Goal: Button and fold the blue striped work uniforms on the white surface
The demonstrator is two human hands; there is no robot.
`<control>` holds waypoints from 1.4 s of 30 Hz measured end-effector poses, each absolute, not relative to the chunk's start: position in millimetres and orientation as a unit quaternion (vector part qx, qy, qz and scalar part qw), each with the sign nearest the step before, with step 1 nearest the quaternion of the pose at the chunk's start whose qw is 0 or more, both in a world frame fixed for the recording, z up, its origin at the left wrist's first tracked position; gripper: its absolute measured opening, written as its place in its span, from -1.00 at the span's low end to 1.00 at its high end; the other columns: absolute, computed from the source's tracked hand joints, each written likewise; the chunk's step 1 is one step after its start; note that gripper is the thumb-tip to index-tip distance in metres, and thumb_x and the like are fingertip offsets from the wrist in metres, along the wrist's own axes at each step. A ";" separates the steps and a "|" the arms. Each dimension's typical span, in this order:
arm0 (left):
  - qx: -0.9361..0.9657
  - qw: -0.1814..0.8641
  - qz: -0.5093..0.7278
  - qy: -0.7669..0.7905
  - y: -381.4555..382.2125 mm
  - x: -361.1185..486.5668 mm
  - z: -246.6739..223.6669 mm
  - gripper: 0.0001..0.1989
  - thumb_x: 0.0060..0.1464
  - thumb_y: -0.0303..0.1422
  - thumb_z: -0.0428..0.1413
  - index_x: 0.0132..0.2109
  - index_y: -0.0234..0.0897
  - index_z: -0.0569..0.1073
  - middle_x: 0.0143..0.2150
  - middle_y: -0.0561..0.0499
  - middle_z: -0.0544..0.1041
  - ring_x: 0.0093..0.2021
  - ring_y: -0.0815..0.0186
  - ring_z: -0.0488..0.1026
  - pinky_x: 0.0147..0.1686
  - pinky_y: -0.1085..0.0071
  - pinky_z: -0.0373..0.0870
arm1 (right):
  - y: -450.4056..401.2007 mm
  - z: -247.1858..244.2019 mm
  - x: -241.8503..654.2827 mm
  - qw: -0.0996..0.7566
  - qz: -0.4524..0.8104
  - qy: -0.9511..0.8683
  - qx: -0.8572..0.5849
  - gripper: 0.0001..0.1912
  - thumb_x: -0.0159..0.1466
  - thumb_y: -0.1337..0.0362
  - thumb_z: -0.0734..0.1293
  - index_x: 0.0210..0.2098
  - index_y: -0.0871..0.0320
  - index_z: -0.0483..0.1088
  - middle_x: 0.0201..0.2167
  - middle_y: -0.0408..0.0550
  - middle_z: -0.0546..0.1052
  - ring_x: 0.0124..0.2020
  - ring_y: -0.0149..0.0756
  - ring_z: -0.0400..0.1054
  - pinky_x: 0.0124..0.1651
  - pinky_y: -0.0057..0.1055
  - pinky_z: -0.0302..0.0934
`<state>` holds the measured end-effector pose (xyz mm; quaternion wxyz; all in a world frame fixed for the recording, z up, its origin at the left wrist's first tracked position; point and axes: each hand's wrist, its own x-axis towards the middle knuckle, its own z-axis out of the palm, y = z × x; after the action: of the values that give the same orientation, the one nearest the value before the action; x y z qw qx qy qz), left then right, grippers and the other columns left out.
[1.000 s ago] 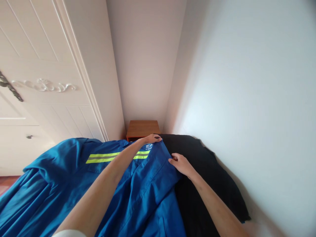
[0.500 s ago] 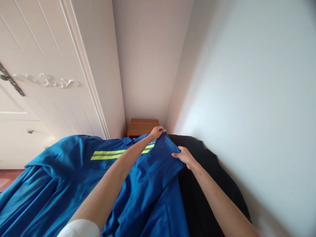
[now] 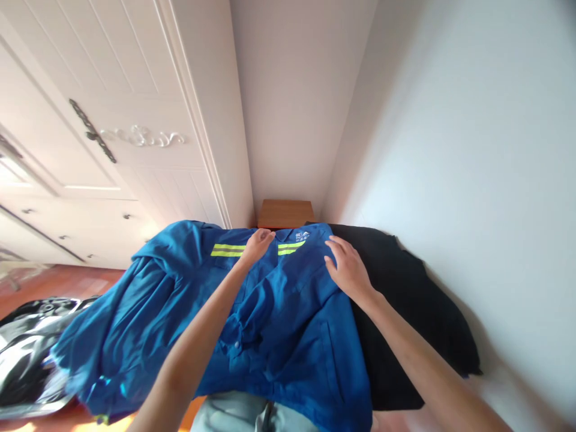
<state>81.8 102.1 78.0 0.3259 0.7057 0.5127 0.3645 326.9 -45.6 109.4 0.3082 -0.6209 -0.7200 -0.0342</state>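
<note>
Across lower centre, the blue jacket [image 3: 281, 300] looks soft, likely best held by its shoulders [image 3: 323, 233]; right hand [image 3: 350, 269] loosely spread, left hand [image 3: 258, 246] unclear.

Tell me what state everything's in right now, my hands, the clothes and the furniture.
Blue work jacket: spread out, wrinkled, overlapping the black cloth
Black cloth: laid out, partly covered
Left hand: fingers curled over the jacket's upper part; grip unclear
Right hand: open, at the jacket's shoulder edge
Wardrobe door: closed
Wardrobe drawers: closed
Wooden cabinet: partly hidden behind the jacket
</note>
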 end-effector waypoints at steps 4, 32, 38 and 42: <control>0.627 0.272 0.435 0.586 -2.4 12.9 56.8 -0.57 0.15 -0.08 0.02 0.00 -0.31 0.43 -0.08 -0.16 0.54 -0.06 0.14 0.48 -0.04 0.26 0.38 | -58.1 83.9 296.6 0.177 0.056 -0.820 -0.542 -0.65 0.24 0.34 0.31 0.02 0.12 0.46 0.19 0.09 0.39 0.23 -0.03 0.24 0.29 -0.04 0.11; 0.248 0.735 0.472 0.418 -173.4 -20.1 -7.9 -0.66 -0.19 -0.16 0.33 -0.35 -0.26 0.42 -0.42 0.05 0.49 -0.46 0.39 0.43 -0.50 0.50 0.36 | -227.0 20.8 164.3 0.356 0.665 -0.380 -0.534 -0.43 0.15 -0.24 0.32 -0.28 0.19 0.44 -0.36 0.01 0.57 -0.38 -0.26 0.49 -0.50 -0.46 0.32; 0.273 0.754 0.464 0.376 -180.9 -22.7 -4.6 -0.63 -0.19 -0.13 0.34 -0.31 -0.22 0.40 -0.44 0.06 0.52 -0.46 0.34 0.51 -0.36 0.39 0.47 | -219.2 16.1 133.2 0.559 0.586 -0.269 -0.521 -0.56 0.01 -0.07 0.50 -0.49 0.15 0.36 -0.59 -0.14 0.46 -0.56 -0.35 0.38 -0.51 -0.45 0.28; 0.291 0.770 0.418 0.384 -189.7 -24.2 -24.8 -0.57 -0.23 -0.09 0.36 -0.31 -0.24 0.41 -0.45 0.03 0.53 -0.45 0.31 0.54 -0.35 0.40 0.47 | -217.8 6.7 136.4 0.554 0.523 -0.321 -0.563 -0.56 0.02 -0.08 0.48 -0.56 0.14 0.34 -0.70 -0.18 0.40 -0.66 -0.39 0.28 -0.56 -0.44 0.20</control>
<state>-24.2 -189.7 -24.8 0.7701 0.2913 0.3836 0.4183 136.4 -217.8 6.7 0.5537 -0.5629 -0.3208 0.5231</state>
